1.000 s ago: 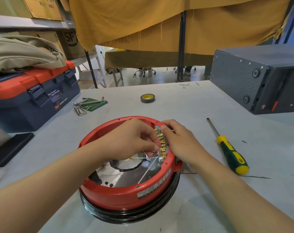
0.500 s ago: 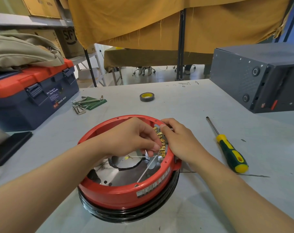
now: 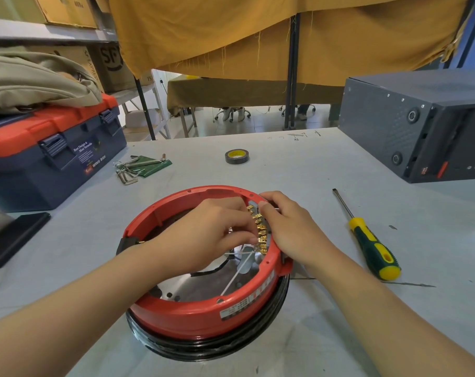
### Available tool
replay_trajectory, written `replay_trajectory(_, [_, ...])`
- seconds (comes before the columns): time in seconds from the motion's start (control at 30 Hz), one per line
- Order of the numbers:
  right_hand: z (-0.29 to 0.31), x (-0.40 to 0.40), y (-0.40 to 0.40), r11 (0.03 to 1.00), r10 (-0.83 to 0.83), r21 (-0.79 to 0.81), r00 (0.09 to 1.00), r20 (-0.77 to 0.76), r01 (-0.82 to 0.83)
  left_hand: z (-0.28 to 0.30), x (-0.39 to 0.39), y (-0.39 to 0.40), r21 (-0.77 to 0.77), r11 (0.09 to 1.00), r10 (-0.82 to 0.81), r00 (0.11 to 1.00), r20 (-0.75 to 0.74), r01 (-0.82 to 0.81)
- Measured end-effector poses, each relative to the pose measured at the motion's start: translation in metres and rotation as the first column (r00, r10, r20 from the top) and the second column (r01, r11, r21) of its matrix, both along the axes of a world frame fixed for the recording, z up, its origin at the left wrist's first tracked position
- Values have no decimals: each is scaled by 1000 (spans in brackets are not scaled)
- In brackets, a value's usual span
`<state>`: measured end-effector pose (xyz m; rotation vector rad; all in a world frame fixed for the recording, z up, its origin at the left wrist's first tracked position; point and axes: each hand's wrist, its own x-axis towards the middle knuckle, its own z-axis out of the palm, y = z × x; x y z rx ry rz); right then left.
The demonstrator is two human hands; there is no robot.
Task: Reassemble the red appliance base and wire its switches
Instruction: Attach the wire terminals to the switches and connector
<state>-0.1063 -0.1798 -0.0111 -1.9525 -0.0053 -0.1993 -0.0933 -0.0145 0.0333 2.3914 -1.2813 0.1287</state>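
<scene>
Red base sits at lower centre on the table. Both hands meet over its right inner rim: left hand pinches the gold terminals; right hand, fingers curled, grips the rim.

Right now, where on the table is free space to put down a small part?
Free: the table between the tape roll, the screwdriver and the grey case; also between the hex keys and the red base. Crowded: inside the base, where both hands work at the gold terminals.
</scene>
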Motion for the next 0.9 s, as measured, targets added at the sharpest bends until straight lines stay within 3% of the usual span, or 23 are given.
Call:
replay_trajectory(0.57, [1, -1, 1, 1000, -8, -9, 1000, -9, 8, -4, -6, -1, -74, 997, 12, 999, -35, -15])
replay_trajectory(0.9, [-1, 0, 5, 987, 67, 147, 996, -67, -57, -7, -6, -5, -84, 996, -12, 1000, 13, 13])
